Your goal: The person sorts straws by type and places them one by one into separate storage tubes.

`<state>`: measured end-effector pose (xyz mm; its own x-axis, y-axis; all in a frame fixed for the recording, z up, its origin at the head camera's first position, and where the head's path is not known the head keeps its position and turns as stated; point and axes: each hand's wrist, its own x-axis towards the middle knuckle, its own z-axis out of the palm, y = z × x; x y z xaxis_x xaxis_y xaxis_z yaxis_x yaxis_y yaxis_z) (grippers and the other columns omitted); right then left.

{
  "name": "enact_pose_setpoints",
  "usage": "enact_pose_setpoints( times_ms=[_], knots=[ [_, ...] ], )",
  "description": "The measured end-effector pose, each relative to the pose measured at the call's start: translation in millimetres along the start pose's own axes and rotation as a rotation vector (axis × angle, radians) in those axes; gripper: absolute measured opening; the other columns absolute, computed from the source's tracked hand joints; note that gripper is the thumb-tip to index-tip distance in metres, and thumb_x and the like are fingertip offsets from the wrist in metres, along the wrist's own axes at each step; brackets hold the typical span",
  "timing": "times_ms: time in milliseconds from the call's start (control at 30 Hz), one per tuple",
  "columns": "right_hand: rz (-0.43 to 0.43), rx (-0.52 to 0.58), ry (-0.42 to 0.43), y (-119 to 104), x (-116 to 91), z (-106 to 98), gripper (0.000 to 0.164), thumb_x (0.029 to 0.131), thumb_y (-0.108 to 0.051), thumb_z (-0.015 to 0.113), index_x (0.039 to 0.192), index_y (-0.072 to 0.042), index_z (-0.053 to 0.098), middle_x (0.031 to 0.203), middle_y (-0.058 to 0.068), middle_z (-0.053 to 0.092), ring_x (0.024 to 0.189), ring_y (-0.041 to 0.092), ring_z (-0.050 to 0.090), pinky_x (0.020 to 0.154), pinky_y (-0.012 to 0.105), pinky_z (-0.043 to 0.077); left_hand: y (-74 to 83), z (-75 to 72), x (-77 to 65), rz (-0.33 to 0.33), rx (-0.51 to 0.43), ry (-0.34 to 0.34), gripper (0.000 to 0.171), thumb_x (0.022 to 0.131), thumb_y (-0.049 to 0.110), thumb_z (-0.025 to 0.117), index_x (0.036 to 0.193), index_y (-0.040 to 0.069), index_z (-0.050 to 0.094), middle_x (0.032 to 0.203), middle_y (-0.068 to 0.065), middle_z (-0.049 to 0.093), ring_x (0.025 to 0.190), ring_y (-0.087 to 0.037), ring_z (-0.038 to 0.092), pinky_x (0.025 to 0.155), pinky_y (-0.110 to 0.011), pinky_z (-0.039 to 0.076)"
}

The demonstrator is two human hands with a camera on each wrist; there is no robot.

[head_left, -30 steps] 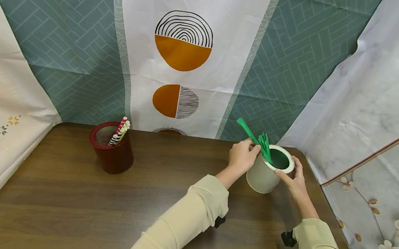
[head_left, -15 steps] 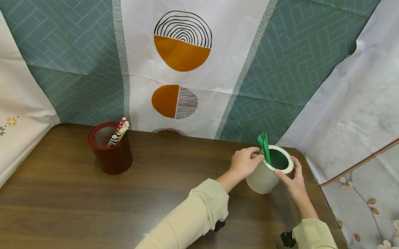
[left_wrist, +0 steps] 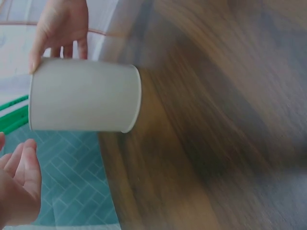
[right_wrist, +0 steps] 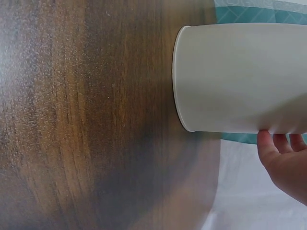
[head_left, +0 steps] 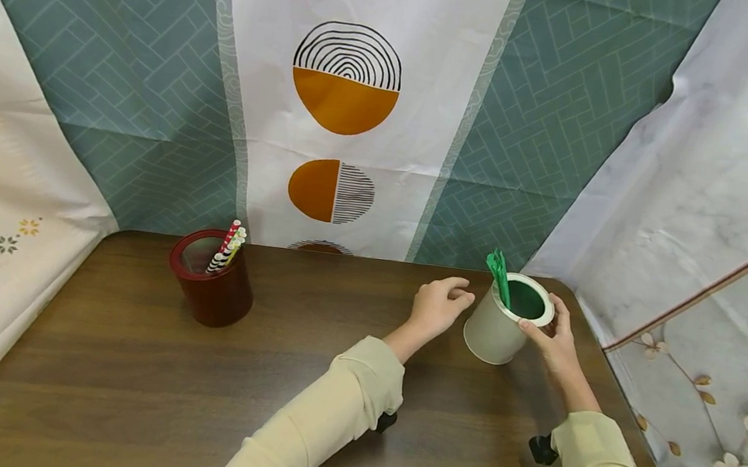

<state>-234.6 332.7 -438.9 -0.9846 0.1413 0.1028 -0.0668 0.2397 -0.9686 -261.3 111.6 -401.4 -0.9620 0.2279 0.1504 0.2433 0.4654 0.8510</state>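
Note:
A greenish-white round canister (head_left: 491, 333) with a white rim stands upright near the table's right back corner. Several green straw-like sticks (head_left: 499, 276) lean in it against the left side of its rim. My right hand (head_left: 557, 349) grips the canister from the right, thumb at the front of the rim and fingers round the far side. In the right wrist view, fingertips (right_wrist: 269, 143) touch the canister wall (right_wrist: 240, 79). To the left of the canister, my left hand (head_left: 436, 307) hovers apart from it, fingers loosely bent, holding nothing.
A dark red canister (head_left: 215, 296) with several patterned straws (head_left: 228, 248) leaning in it stands at the back left of the brown wooden table (head_left: 186, 397). Patterned cloths hang behind (head_left: 375, 109) and along both sides.
One second ago my left hand held a long green stick over the canister's rim. That stick dropped into the canister, and the hand has since drawn away leftward. My right hand keeps its grip.

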Motion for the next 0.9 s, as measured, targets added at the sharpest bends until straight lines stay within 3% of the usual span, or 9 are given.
enact_pose_setpoints(
  times_ms=[333,467,567,700,800,900],
  knots=[
    [-0.013,0.017,-0.017,0.3,0.8,-1.9,0.074,0.083,-0.008,0.059,0.139,-0.005,0.010,0.114,-0.005,0.036,0.099,0.005,0.040,0.075,0.006,0.037,-27.0,-18.4,-7.5,0.029,-0.044,0.038,0.031,0.086,0.028,0.055,0.114,0.015,0.060,0.098,0.000,0.068,0.087,-0.014,0.065,0.074,-0.027,0.050],
    [-0.004,-0.007,-0.047,-2.6,2.5,-3.0,0.077,0.084,-0.009,0.057,0.140,-0.003,0.005,0.122,0.006,0.032,0.101,0.006,0.040,0.074,0.005,0.037,-38.3,-28.2,-11.1,0.047,-0.033,0.038,0.031,0.086,0.028,0.055,0.113,0.014,0.060,0.098,0.000,0.068,0.086,-0.013,0.065,0.073,-0.026,0.050],
    [0.015,-0.043,-0.088,-5.3,3.9,-5.1,0.080,0.085,-0.010,0.056,0.140,-0.001,-0.001,0.132,0.019,0.023,0.112,0.019,0.037,0.075,0.004,0.036,-48.2,-38.6,-13.8,0.055,-0.011,0.032,0.030,0.087,0.029,0.055,0.112,0.014,0.060,0.098,0.000,0.068,0.085,-0.012,0.065,0.072,-0.024,0.049],
    [0.041,-0.114,-0.156,-8.6,3.8,-11.0,0.083,0.085,-0.012,0.055,0.139,0.000,-0.007,0.140,0.028,0.013,0.125,0.039,0.023,0.076,0.003,0.033,-60.4,-55.9,-19.2,0.078,0.014,0.043,0.029,0.087,0.028,0.055,0.110,0.012,0.061,0.098,0.000,0.067,0.084,-0.013,0.064,0.073,-0.025,0.049],
    [0.050,-0.167,-0.208,-10.6,2.8,-16.9,0.084,0.085,-0.015,0.055,0.140,0.000,-0.007,0.140,0.030,0.013,0.127,0.044,0.019,0.088,0.017,0.035,-70.3,-71.1,-26.3,0.099,0.025,0.064,0.027,0.086,0.026,0.056,0.109,0.012,0.062,0.097,-0.001,0.067,0.084,-0.015,0.064,0.073,-0.028,0.049],
    [0.054,-0.215,-0.256,-11.5,1.8,-24.2,0.084,0.085,-0.017,0.056,0.140,-0.001,-0.006,0.140,0.031,0.014,0.127,0.047,0.019,0.097,0.045,0.032,-82.9,-88.5,-35.8,0.095,0.020,0.086,0.025,0.086,0.026,0.057,0.107,0.013,0.062,0.097,-0.001,0.067,0.084,-0.014,0.063,0.073,-0.030,0.049]
  ],
)
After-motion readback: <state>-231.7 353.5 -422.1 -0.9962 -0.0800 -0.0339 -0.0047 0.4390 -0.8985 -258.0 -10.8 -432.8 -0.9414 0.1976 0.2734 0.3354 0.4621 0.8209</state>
